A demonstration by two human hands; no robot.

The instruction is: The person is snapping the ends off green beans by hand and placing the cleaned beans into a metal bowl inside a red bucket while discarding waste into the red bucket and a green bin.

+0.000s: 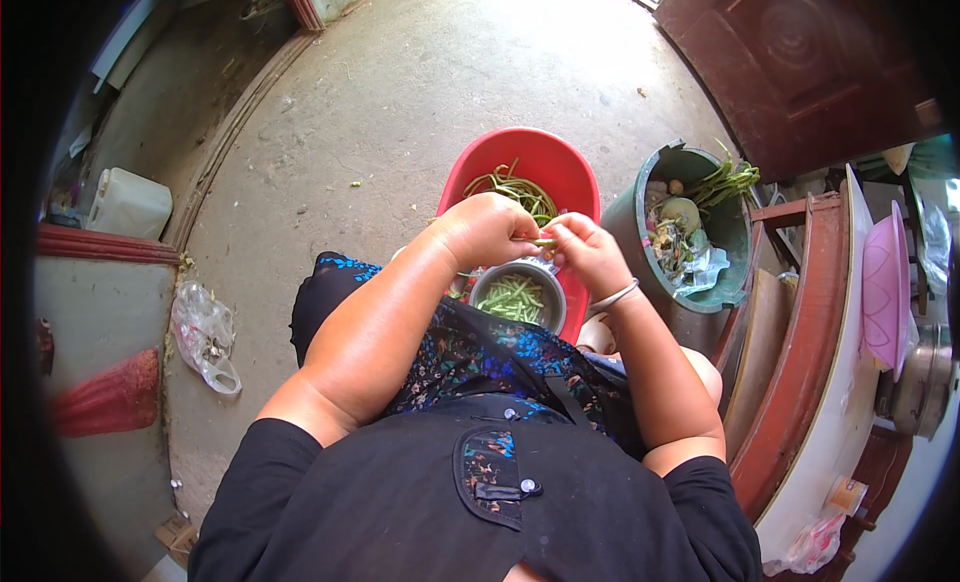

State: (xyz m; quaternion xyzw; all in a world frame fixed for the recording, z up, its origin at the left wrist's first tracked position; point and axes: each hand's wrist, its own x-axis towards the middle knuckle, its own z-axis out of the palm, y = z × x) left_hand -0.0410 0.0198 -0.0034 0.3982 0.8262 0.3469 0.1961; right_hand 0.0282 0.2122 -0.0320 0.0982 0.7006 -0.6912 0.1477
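Both my hands meet above a red plastic basin [570, 162]. My left hand [490, 229] pinches one end of a short piece of green bean [543, 243], and my right hand [590, 254], with a pale bangle on its wrist, pinches the other end. Long whole green beans [513, 190] lie in the far part of the basin, partly hidden behind my left hand. Just below my hands, a grey metal bowl [555, 322] holds many short cut bean pieces [512, 299].
Right of the basin stands a green bin [640, 222] with vegetable scraps and plastic. Beyond it are a reddish wooden frame [800, 342] and a pink tray [886, 292]. A clear plastic bag [203, 334] lies on the concrete floor at left, near a white jerrycan [130, 204].
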